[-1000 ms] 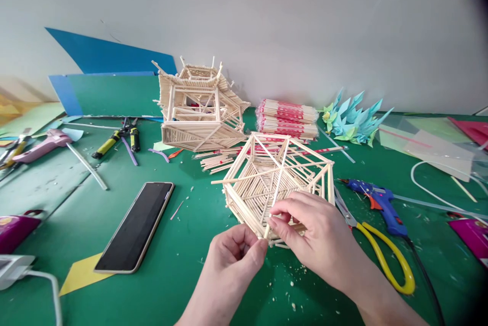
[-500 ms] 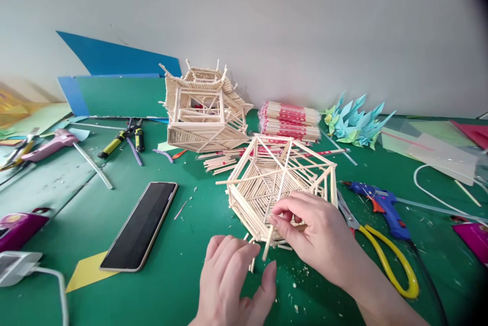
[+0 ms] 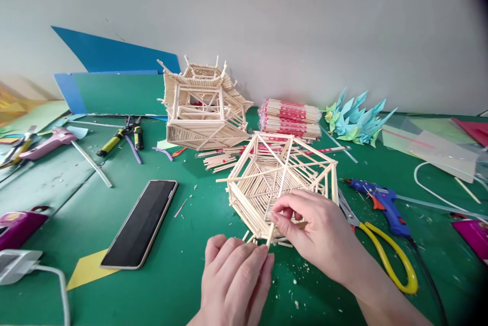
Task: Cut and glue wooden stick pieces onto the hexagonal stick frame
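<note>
A hexagonal frame of thin wooden sticks (image 3: 280, 183) lies tilted on the green table (image 3: 183, 270). My right hand (image 3: 312, 232) rests against its near edge, thumb and fingers pinched on one loose wooden stick (image 3: 275, 214) that runs from the frame's middle down past the rim. My left hand (image 3: 234, 277) lies just below, fingers stretched out flat and close together, their tips touching the stick's lower end. A finished stick tower (image 3: 202, 110) lies on its side behind.
A phone (image 3: 141, 224) lies left of the hands. Yellow-handled scissors (image 3: 381, 255) and a blue glue gun (image 3: 377, 201) lie to the right. Packs of sticks (image 3: 290, 118), paper cranes (image 3: 356, 120), pliers (image 3: 120, 139), a pink glue gun (image 3: 46, 144) and a white cable (image 3: 49, 280) surround the area.
My left hand opened from a curled pinch, dropped lower, and its fingers now lie flat against the stick's lower end. The right hand kept its pinch on the stick.
</note>
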`<state>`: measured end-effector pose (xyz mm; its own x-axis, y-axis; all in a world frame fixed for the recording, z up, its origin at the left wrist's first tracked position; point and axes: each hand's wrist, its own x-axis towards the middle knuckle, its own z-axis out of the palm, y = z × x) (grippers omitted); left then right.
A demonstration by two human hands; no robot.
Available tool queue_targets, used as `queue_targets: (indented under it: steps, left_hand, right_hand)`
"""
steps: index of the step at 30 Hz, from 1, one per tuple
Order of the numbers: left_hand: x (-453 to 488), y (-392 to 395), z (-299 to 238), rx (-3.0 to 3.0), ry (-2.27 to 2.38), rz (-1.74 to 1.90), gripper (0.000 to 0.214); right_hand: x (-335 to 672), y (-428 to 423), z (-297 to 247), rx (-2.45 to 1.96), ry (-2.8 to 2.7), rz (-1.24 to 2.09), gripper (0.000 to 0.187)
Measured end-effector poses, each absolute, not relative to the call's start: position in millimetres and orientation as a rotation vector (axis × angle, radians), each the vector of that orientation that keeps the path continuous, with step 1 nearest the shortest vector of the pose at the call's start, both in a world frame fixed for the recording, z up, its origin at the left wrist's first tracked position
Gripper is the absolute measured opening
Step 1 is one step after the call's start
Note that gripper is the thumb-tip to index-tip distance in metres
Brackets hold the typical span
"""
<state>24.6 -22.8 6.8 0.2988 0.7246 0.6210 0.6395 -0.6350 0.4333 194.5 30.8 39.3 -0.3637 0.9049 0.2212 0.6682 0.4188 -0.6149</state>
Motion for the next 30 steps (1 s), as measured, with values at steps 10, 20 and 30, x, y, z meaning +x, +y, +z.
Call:
queue_targets:
  steps: [10, 20, 30]
  left_hand:
    - [24.8, -21.4, 6.2, 2.455, 1.272, 1.232, 0.026]
    - [24.6, -20.7, 5.3, 2.455, 1.254, 1.223, 0.026]
    - [25.2, -20.2, 6.1, 2.462, 1.258, 1.238, 0.024]
  right_hand:
    - [192.8, 32.3, 38.9, -1.334, -2.145, 0.577, 0.008]
    - [193.5, 32.1, 39.8, -1.35, -2.14, 0.563, 0.009]
    - [192.1, 32.3, 37.9, -1.406, -2.109, 0.584, 0.005]
